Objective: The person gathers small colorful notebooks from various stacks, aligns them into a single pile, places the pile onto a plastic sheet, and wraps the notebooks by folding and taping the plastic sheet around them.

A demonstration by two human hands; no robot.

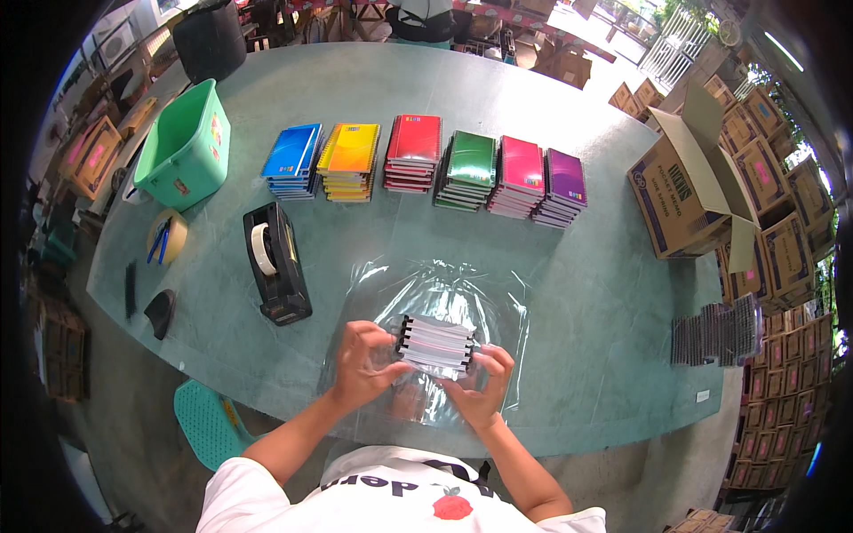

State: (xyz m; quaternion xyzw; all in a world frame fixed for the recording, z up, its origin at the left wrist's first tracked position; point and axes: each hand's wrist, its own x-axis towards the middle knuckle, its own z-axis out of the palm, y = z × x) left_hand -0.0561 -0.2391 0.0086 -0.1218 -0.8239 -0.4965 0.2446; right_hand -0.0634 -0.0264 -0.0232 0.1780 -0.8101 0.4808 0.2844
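1. Stacks of notebooks (413,147), standing: six (one per colour; books within each too tight to count surely).
2. Held stack (435,346): one.
3. Hands: two, left hand (362,364) and right hand (481,391).
4. Tape rolls (264,251): two, one loose, one in dispenser (289,300).
5. Dispenser: one.
6. Tub (200,169): one.
7. Stool (209,426): one.
8. Open carton (671,200): one; piled cartons (786,250), beyond counting.

A broad grey-green bench (613,293) with a curved edge stands on a grey floor (133,400), a green plastic stool (206,426) at its near left. Brown cartons (786,253) pile up at right; a barred gate (678,49) stands far right, where daylight glares.
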